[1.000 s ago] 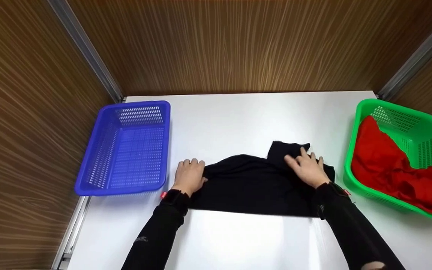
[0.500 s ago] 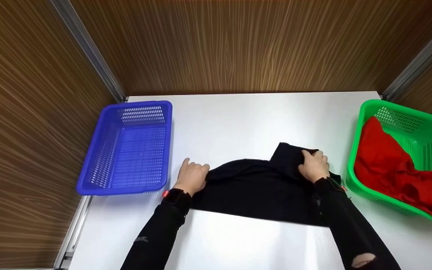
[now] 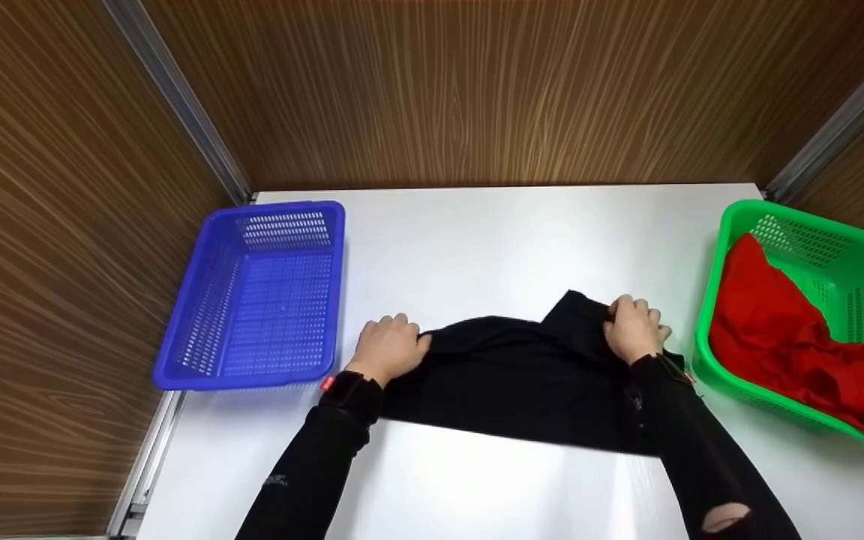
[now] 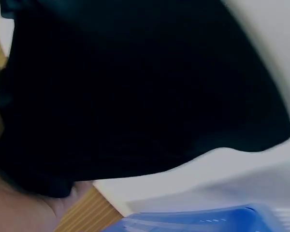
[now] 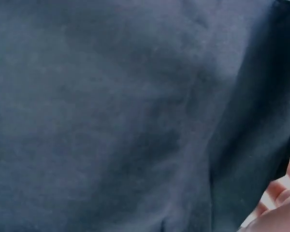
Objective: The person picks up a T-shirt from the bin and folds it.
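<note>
A black shirt (image 3: 507,397) lies folded into a wide band on the white table, wrinkled along its far edge. At its left end my left hand (image 3: 391,348) grips the cloth with curled fingers. The left wrist view shows the shirt (image 4: 135,96) bunched against that hand's palm (image 4: 19,208). My right hand (image 3: 634,330) pinches the far right part, beside a sleeve-like flap (image 3: 574,319) that sticks out from the far edge. In the right wrist view dark cloth (image 5: 111,121) fills most of the picture, with fingers (image 5: 280,191) at the lower right.
To the left stands a blue plastic basket (image 3: 334,292) with nothing in it. A green basket (image 3: 715,262) at the right holds a crumpled red cloth (image 3: 769,315). Wood-patterned panels (image 3: 447,97) wall the white table (image 3: 439,247) at the back and sides.
The right hand has gone from spread fingers on the flap to gripping the cloth, shifting right. The flap has tilted and narrowed. The left hand's lifted finger has come down beside the others.
</note>
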Motion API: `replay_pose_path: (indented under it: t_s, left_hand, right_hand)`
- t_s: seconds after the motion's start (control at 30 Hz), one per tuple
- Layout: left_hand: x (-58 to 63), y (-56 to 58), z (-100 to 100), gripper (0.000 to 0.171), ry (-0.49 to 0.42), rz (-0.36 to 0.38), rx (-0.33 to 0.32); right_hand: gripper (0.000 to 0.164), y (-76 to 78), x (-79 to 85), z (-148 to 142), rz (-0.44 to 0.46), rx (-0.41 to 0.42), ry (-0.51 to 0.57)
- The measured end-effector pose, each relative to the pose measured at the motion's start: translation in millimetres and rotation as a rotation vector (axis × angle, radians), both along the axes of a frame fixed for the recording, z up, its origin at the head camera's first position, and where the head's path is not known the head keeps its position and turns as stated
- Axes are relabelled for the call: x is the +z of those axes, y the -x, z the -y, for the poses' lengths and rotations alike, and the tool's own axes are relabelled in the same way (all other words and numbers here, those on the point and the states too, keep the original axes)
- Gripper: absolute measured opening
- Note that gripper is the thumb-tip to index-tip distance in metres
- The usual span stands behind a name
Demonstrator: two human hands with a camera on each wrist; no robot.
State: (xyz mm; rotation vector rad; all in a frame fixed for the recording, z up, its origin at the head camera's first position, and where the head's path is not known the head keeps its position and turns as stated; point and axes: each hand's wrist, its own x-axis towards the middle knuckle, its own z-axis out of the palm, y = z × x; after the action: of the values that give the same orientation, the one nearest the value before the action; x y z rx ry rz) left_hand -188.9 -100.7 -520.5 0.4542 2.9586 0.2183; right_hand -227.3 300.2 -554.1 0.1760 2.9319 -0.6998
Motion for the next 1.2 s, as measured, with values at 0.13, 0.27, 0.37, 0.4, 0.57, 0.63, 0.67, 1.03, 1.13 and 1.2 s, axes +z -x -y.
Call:
replay_pose_path:
  t_s: [0.13, 0.27, 0.37, 0.4, 0.57, 0.63, 0.67, 1.03, 1.13, 1.2]
  left_hand:
    - [7.6, 2.1, -2.4, 0.02, 0.022, -0.032, -0.026]
    - [12.9, 4.9, -1.5, 0.02, -0.035, -0.047, -0.029]
    - [16.9, 7.9, 0.1, 0.02, -0.038, -0.021, -0.014]
    - [18.5, 9.1, 0.6, 0.02, -0.025, -0.002, -0.004]
    - [27.2, 16.6, 3.8, 0.032, 0.03, 0.065, 0.046]
    - [31.1, 20.8, 6.3, 0.029, 0.025, 0.061, 0.048]
    - [32.8, 23.1, 7.9, 0.025, 0.017, 0.048, 0.047]
    - [55.3, 44.1, 11.6, 0.021, 0.0, -0.304, 0.143]
    - [57.1, 47.5, 13.2, 0.02, 0.011, -0.344, 0.172]
    - [55.9, 47.9, 14.4, 0.018, 0.024, -0.354, 0.184]
  right_hand:
    - [0.063, 1.3, 1.0, -1.7, 0.049, 0.011, -0.021]
    - [0.05, 2.6, 6.5, -2.7, 0.08, 0.039, -0.078]
    - [0.037, 2.9, 13.7, -3.7, 0.049, 0.047, -0.095]
    - [0.036, 3.1, 16.4, -4.1, 0.027, 0.049, -0.093]
    - [0.027, 6.9, 34.8, -2.6, -0.194, 0.051, -0.077]
    - [0.021, 11.8, 43.7, -0.6, -0.333, 0.051, -0.101]
    - [0.018, 15.0, 48.8, 0.4, -0.405, 0.053, -0.119]
    - [0.01, 40.6, 102.4, 4.0, -0.744, 0.045, -0.126]
    - [0.011, 41.6, 107.9, 5.2, -0.782, 0.06, -0.103]
    - [0.011, 39.6, 108.3, 5.3, -0.8, 0.086, -0.088]
